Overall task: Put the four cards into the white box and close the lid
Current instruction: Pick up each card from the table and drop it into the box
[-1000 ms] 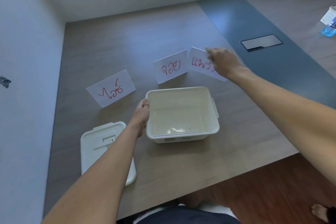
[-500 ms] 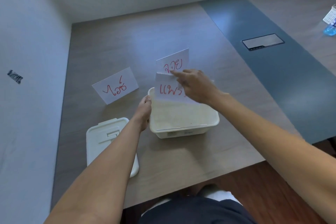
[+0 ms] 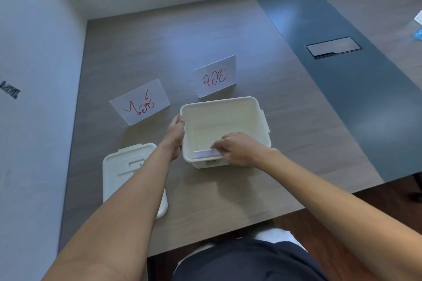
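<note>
The white box (image 3: 228, 104) stands open on the table in front of me. My left hand (image 3: 175, 131) grips its left rim. My right hand (image 3: 237, 149) reaches inside at the near wall and pinches a white card (image 3: 204, 153), which lies low along that wall with only its edge showing. Two more white cards with red writing stand on the table: one (image 3: 140, 101) to the left of the box, one (image 3: 214, 76) just behind it. The white lid (image 3: 124, 166) lies flat to the left of the box, partly under my left forearm.
The wooden table (image 3: 159, 48) meets a wall on the left and at the back. A dark blue strip (image 3: 319, 89) with a cable hatch (image 3: 333, 47) runs along the right. The table's near edge is close to my body.
My right hand carried the card from the table behind the box down into the box, to its near wall. My left hand stayed on the rim.
</note>
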Action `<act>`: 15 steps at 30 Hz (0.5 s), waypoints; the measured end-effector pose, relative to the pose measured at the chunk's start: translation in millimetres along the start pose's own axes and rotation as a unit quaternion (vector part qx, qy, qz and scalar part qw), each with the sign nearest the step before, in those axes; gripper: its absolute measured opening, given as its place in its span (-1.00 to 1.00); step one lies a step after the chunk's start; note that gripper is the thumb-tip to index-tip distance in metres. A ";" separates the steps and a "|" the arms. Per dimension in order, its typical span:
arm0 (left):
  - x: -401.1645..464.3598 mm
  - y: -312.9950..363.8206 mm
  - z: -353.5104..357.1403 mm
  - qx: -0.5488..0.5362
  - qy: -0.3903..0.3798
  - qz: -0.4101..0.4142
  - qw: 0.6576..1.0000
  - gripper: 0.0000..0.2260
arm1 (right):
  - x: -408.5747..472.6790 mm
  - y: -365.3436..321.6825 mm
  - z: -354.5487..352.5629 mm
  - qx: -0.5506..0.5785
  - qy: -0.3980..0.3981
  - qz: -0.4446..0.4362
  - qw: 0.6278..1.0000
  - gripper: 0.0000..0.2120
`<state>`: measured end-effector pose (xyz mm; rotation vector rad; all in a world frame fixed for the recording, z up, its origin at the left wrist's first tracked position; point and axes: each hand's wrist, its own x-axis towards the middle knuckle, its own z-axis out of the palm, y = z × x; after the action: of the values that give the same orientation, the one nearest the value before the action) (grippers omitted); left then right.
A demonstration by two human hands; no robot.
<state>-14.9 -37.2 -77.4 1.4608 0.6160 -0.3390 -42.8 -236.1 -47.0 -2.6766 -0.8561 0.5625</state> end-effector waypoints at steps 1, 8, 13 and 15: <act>0.4 0.2 1.7 0.000 0.004 0.003 1.000 -0.63 | -0.8 -0.6 0.7 0.009 -0.023 0.005 1.000 -0.66; 5.2 -2.6 4.5 0.001 0.018 0.012 1.000 -0.66 | 17.8 8.1 -14.1 0.096 -0.071 0.058 0.991 -0.62; 5.6 -4.2 5.9 0.000 0.027 0.015 1.000 -0.74 | 42.6 25.3 -44.8 0.144 0.059 0.055 0.986 -0.72; 6.4 -4.8 6.1 -0.004 0.027 0.018 0.999 -0.74 | 55.6 41.1 -53.8 0.163 0.118 0.067 0.977 -0.76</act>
<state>-11.4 -42.7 -84.9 1.4755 0.6336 -0.2699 42.9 -242.5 -30.0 -2.4446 -0.4750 0.3654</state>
